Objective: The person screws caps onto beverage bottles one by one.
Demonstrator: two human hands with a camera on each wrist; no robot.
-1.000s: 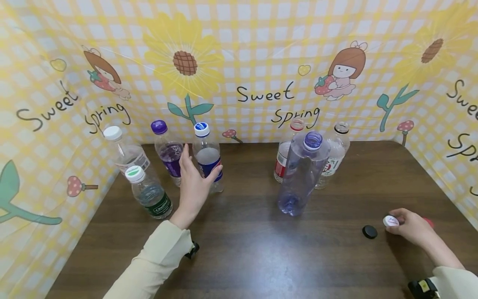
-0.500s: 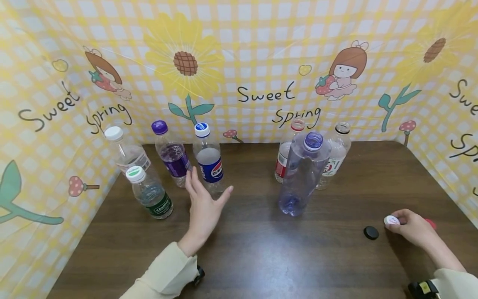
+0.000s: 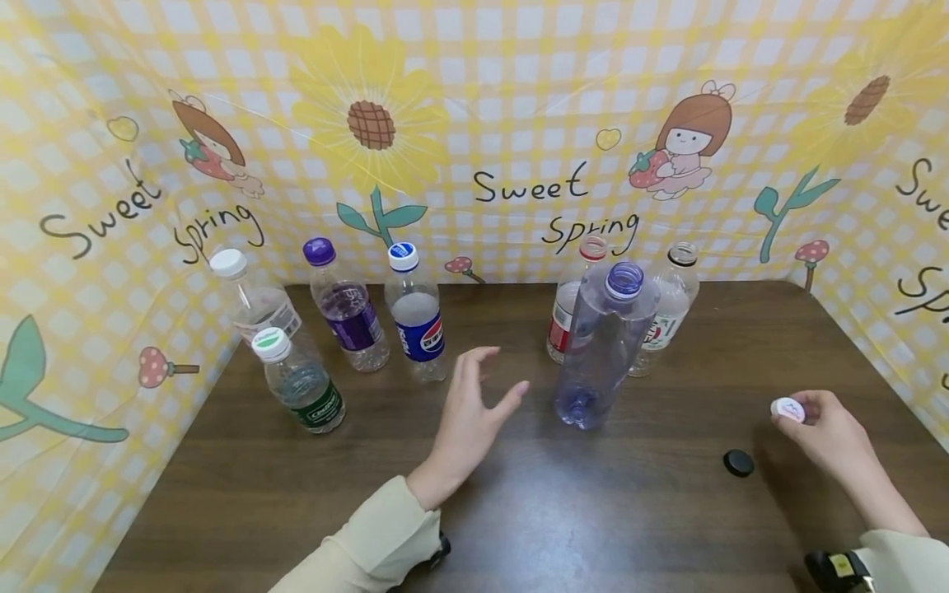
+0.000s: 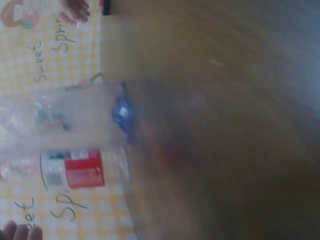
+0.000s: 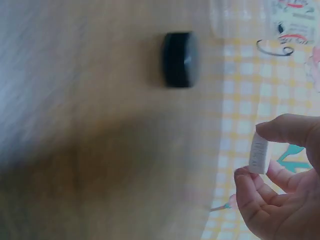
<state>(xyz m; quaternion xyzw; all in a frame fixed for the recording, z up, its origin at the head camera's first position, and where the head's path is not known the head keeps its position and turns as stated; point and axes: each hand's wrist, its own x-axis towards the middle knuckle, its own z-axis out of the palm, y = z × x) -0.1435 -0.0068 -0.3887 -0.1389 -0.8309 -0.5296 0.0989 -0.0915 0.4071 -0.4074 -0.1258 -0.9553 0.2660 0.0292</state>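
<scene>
My right hand (image 3: 834,432) pinches a white bottle cap (image 3: 788,409) between thumb and fingers, raised off the table; the right wrist view shows the cap (image 5: 259,152) edge-on. Below and left of it, a black bottle cap (image 3: 738,463) lies on the table. My left hand (image 3: 470,420) is over the middle of the table with fingers spread and bent, holding nothing. Nearest to it on the right stands a tall, clear purplish bottle (image 3: 604,354) with no cap. Behind that bottle are an uncapped red-labelled bottle (image 3: 563,321) and an uncapped white-labelled bottle (image 3: 667,317).
Capped bottles stand at the left: a blue-labelled Pepsi bottle (image 3: 418,321), a purple-labelled bottle (image 3: 352,317), a green-labelled bottle (image 3: 307,391) and a clear white-capped bottle (image 3: 259,305). A yellow checked cloth (image 3: 504,91) hangs behind the brown table (image 3: 563,527).
My left hand has moved away from the Pepsi bottle, rightward toward the purplish bottle. My right hand has lifted the white cap off the table. The red cap beside it is hidden in the head view.
</scene>
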